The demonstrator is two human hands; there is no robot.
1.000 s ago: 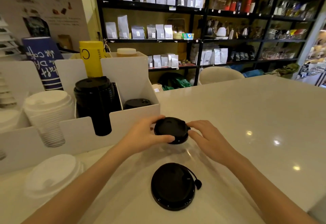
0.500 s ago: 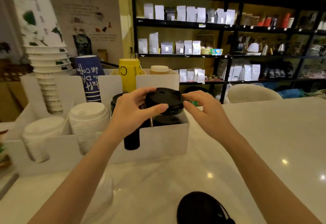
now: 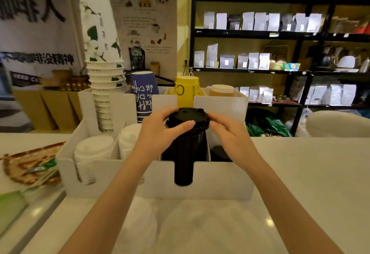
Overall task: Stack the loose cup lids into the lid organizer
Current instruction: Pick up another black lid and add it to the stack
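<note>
Lid [image 3: 187,118] black, clamped by fingers of left hand [image 3: 158,133] and right hand [image 3: 230,133], set atop black stack [image 3: 185,149] at frame centre in organizer [image 3: 220,181] | risk: seated off-centre, stack tipped when released.

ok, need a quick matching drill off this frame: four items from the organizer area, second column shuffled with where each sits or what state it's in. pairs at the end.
Items
1. black lid
2. blue cup
3. yellow cup
4. white lids

Places or states
A. stacked in the front left compartment of the organizer
B. upside down, behind the black lid stack
C. held by both hands on top of the black lid stack
D. upside down with white lettering, left of the yellow cup

Pairs: 1-C, 2-D, 3-B, 4-A
</note>
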